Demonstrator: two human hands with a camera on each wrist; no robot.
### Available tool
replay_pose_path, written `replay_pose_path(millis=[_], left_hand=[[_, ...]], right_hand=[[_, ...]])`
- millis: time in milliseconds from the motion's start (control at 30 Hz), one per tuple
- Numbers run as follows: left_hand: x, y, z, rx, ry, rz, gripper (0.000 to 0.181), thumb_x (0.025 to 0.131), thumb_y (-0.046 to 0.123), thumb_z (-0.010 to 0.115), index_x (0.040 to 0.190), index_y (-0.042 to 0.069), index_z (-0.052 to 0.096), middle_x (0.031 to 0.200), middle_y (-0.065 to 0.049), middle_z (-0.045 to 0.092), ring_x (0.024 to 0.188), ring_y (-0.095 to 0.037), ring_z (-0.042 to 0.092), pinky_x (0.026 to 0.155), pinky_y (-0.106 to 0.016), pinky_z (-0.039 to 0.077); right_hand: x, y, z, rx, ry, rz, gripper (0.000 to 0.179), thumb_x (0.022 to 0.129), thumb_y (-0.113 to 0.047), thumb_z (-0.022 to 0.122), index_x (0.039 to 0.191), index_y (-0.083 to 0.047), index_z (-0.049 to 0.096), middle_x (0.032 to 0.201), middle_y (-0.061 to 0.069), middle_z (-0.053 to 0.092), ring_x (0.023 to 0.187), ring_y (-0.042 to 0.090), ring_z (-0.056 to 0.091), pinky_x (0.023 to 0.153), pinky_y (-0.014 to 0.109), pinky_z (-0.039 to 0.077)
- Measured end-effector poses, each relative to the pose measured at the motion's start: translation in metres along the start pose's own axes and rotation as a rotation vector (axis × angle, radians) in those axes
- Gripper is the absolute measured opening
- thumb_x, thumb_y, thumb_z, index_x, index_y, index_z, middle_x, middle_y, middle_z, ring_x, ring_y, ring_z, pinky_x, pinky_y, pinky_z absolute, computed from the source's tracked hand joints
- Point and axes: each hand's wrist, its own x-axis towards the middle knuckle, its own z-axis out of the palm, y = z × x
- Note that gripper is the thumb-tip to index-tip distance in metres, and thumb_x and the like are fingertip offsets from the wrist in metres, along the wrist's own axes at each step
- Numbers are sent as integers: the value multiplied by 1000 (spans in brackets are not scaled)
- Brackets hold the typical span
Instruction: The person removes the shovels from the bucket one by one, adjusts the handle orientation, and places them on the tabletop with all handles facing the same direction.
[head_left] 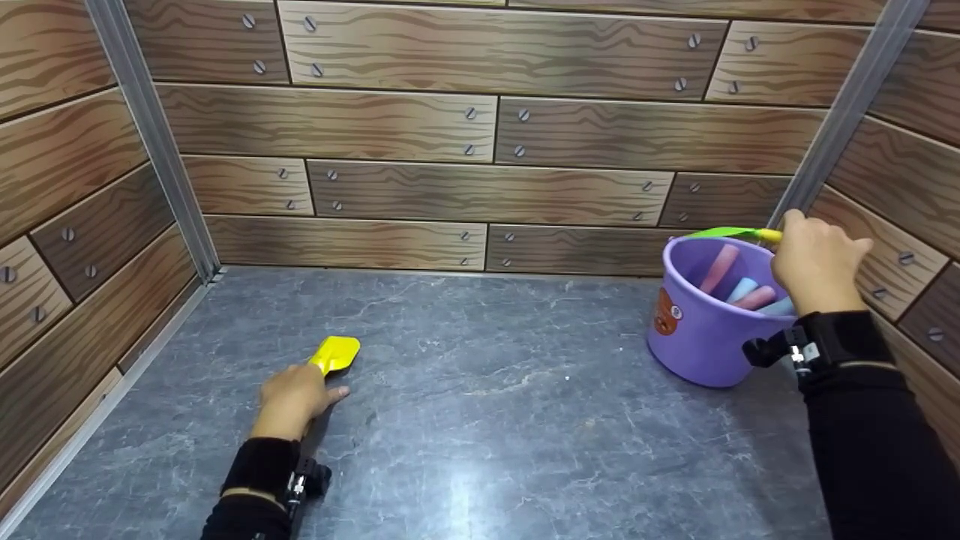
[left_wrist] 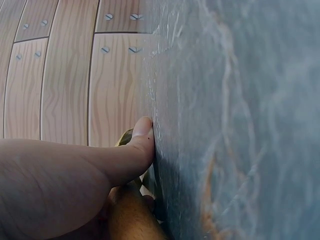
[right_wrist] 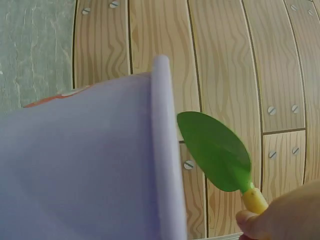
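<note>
My left hand is low over the grey tabletop, gripping a small toy shovel whose yellow blade pokes out past the fingers. In the left wrist view the thumb lies by the tabletop, and the shovel's brown handle shows below the hand. My right hand holds a toy trowel by its yellow handle. The trowel's green blade is above the rim of a purple bucket. Pink and light blue chalk-like sticks lean inside the bucket; its bottom is hidden.
A wood-patterned wall closes off the back, with similar panels at left and right. Grey metal strips run up the corners. The bucket stands near the back right corner of the marbled grey tabletop.
</note>
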Motion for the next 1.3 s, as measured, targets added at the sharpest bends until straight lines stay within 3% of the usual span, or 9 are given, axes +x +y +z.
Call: replay_pose_path(millis=[133,333,567,633,733,833,1100,1200,1300], left_hand=[[16,-10,13,10,11,8,93,105,68,81,145,-15,69,142,-40,74,118,-51,78,96,-61,69],[-17,14,-16,10,-12,-12,87,109,59,81,147,-17,67,144,-41,72,119,-50,77,99,-61,69],[-17,11,-13,5,9,-6,84,109,59,81,145,-16,69,141,-41,74,115,-48,77,95,-58,69],[-32,21,-25,-1,5,-14,81,110,55,81,145,-17,68,142,-41,73,117,-49,77,97,-58,69],[-37,24,-28,-5,5,-21,81,110,55,81,145,-17,68,141,-41,74,114,-47,77,96,-57,69],[-32,21,-26,-15,-5,-25,83,110,56,81,145,-18,67,140,-41,74,110,-46,77,95,-59,69],[16,-10,14,1,22,3,91,105,67,82,144,-14,71,141,-40,75,113,-48,79,90,-59,70],[17,-10,14,0,15,5,94,104,70,82,145,-14,70,141,-40,75,110,-47,79,89,-60,70],[11,-6,7,8,-2,-7,94,105,69,81,148,-15,68,142,-40,74,111,-46,78,91,-59,70]], right_hand=[[-3,-1,0,22,20,30,26,110,-4,57,126,17,56,130,52,61,125,78,59,113,100,35],[-9,-10,-1,80,-8,101,35,117,-12,55,140,15,54,140,50,58,133,77,57,117,96,37],[-28,-31,12,203,62,116,43,119,-21,58,148,11,60,139,46,67,130,75,63,107,87,50],[-34,-38,15,239,67,131,45,121,-25,58,151,8,61,140,44,68,131,72,64,106,85,51],[-43,-48,20,296,87,161,45,122,-29,58,152,5,62,141,42,70,132,68,65,106,82,51],[-50,-58,26,365,128,171,44,121,-28,60,150,5,64,138,41,71,128,64,67,104,78,51],[-62,-72,41,474,118,229,46,121,-30,62,155,1,63,139,36,72,126,57,67,103,69,52],[-66,-76,44,485,118,246,48,121,-31,62,158,-2,64,141,33,74,127,54,68,102,61,51],[-69,-79,43,506,193,215,44,119,-27,67,154,0,68,139,33,75,126,54,69,101,60,50]])
